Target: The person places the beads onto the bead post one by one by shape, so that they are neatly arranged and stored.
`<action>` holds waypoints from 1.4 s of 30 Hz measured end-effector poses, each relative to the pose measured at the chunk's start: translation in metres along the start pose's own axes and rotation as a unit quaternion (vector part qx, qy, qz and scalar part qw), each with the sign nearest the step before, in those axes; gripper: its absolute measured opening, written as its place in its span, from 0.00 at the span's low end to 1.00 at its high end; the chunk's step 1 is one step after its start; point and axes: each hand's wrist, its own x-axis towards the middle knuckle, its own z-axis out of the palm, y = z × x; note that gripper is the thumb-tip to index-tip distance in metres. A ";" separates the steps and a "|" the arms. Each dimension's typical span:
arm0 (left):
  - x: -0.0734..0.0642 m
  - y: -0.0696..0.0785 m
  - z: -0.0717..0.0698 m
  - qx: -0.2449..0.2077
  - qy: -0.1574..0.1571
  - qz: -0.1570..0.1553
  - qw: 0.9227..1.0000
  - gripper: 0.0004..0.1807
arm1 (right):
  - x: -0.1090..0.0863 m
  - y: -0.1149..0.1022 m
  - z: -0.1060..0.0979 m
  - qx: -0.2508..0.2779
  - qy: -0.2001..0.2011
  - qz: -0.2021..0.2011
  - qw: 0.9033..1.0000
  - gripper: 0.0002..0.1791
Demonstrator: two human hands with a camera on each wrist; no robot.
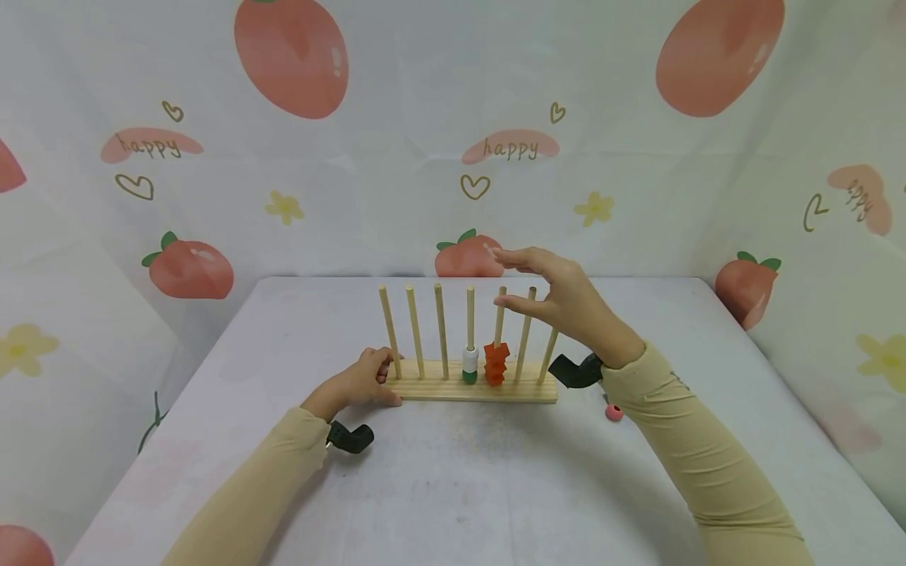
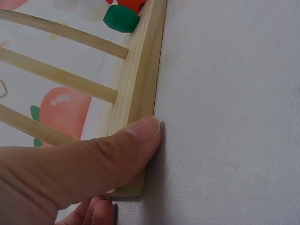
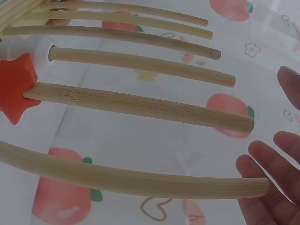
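Has a wooden rack [image 1: 439, 391] lying flat on the worktop [image 1: 460, 487], from the left hand [image 1: 357, 381] at one end to below the right hand [image 1: 566, 295] at the other. Carries seven upright pegs [image 1: 441, 330]. Counting from the left hand, bears on the fourth peg a white piece [image 1: 470, 358] above a green bead [image 1: 469, 377], and on the fifth, nearer to the right hand, a stack of red star-shaped beads [image 1: 495, 365]. Grips the rack's end with the left hand, with the thumb along the near edge and the fingers bent around the end. Holds the right hand raised near the tops of the fifth and sixth pegs, with thumb and fingers set wide apart. Shows also a pink bead [image 1: 613, 413] on the worktop, below the right wrist. Wears beige sleeves [image 1: 679, 424] behind both hands. Faces, beyond the hands, a white cloth [image 1: 396, 189] with printed fruits and flowers.
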 end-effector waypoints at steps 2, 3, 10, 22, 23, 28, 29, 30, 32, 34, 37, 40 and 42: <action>0.000 0.000 0.000 -0.002 0.000 0.000 1.000 0.37 | 0.000 0.000 0.000 0.000 0.000 0.002 1.000 0.32; 0.000 0.000 0.000 -0.002 0.000 0.000 1.000 0.37 | 0.000 0.001 0.000 0.000 0.000 0.003 1.000 0.32; -0.001 -0.001 0.000 -0.003 0.001 0.002 1.000 0.35 | -0.002 0.000 -0.002 -0.005 0.019 -0.008 1.000 0.32; 0.000 -0.001 -0.001 0.001 0.001 0.003 1.000 0.34 | -0.015 -0.016 -0.021 -0.032 0.076 -0.045 0.996 0.38; 0.000 0.000 -0.001 0.002 0.003 0.003 1.000 0.34 | -0.017 -0.017 -0.023 -0.034 0.079 -0.048 0.995 0.38; 0.000 -0.001 -0.001 0.000 0.002 0.011 1.000 0.32 | -0.033 -0.015 -0.032 -0.042 0.100 -0.039 0.993 0.36; 0.000 -0.002 -0.001 0.000 0.001 0.013 1.000 0.31 | -0.037 -0.015 -0.034 -0.045 0.106 -0.033 0.993 0.36; 0.000 -0.002 -0.001 0.000 0.000 0.015 1.000 0.31 | -0.041 -0.014 -0.035 -0.048 0.111 -0.024 0.992 0.35; 0.000 -0.003 -0.001 -0.002 0.000 0.016 1.000 0.31 | -0.049 -0.012 -0.038 -0.050 0.127 -0.013 0.991 0.34; 0.000 -0.003 -0.001 -0.002 -0.001 0.017 1.000 0.31 | -0.057 -0.010 -0.040 -0.050 0.146 -0.007 0.988 0.36; -0.001 -0.002 -0.001 -0.003 0.000 0.015 1.000 0.32 | -0.070 -0.006 -0.043 -0.049 0.171 -0.001 0.984 0.40; -0.001 -0.001 0.000 -0.003 -0.001 0.014 1.000 0.32 | -0.083 -0.004 -0.046 -0.058 0.180 0.016 0.982 0.41; -0.001 -0.001 0.000 -0.001 -0.001 0.013 1.000 0.32 | -0.091 -0.003 -0.047 -0.059 0.181 0.031 0.981 0.37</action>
